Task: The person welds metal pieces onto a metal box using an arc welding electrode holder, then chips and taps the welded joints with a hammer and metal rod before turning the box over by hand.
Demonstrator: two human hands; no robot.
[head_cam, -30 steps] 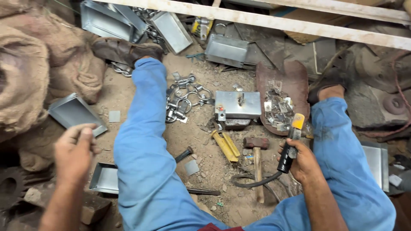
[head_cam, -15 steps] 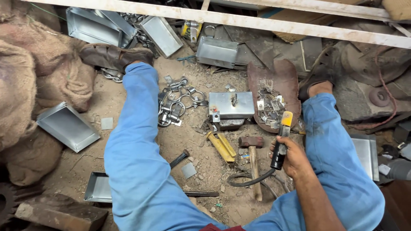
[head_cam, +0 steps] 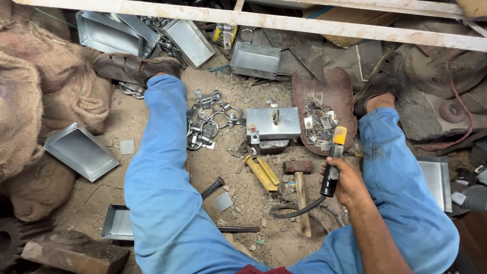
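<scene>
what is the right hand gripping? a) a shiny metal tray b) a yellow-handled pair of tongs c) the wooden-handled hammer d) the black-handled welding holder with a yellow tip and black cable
d: the right hand is closed round the black-handled welding holder with a yellow tip and black cable, while the wooden-handled hammer lies on the dirt floor beside it, untouched.

Dirt floor (head_cam: 152,122), burlap sacks (head_cam: 30,101), white beam (head_cam: 304,23) overhead.

Dusty dirt floor (head_cam: 152,127), grey metal box (head_cam: 273,123) at centre, hammer (head_cam: 300,195) and yellow-handled tool (head_cam: 263,172) just before it, shackles (head_cam: 208,119) beside, open metal tray (head_cam: 81,151) left, burlap sacks (head_cam: 30,101) at the edge
</scene>
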